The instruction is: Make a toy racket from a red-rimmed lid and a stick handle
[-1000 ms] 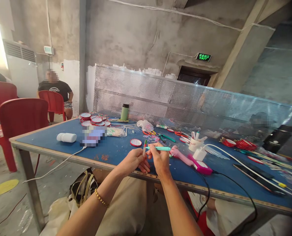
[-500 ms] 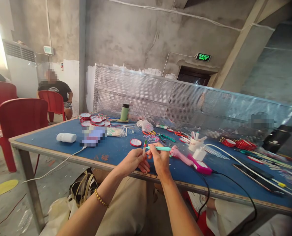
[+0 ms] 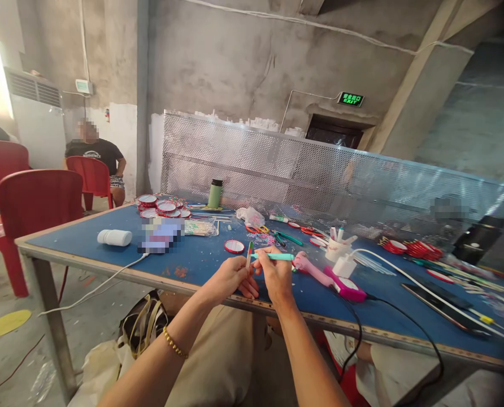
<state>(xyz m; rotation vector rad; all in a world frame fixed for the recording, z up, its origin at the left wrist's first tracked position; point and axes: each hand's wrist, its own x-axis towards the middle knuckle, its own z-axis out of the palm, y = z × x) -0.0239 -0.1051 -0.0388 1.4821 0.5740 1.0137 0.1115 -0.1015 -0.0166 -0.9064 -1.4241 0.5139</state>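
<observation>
The left hand pinches a slim, flat, pale, green-topped stick; right of it, the right hand grips a slender turquoise pen.

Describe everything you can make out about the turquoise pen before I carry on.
The turquoise pen is slim and straight, with a smooth barrel that looks like plastic. The right hand grips it, holding it about level across the view. Its narrower end points at the thin strip in the left hand; whether they touch is too small to tell. Its other end sticks out beyond the hand. No lettering is readable.
</observation>
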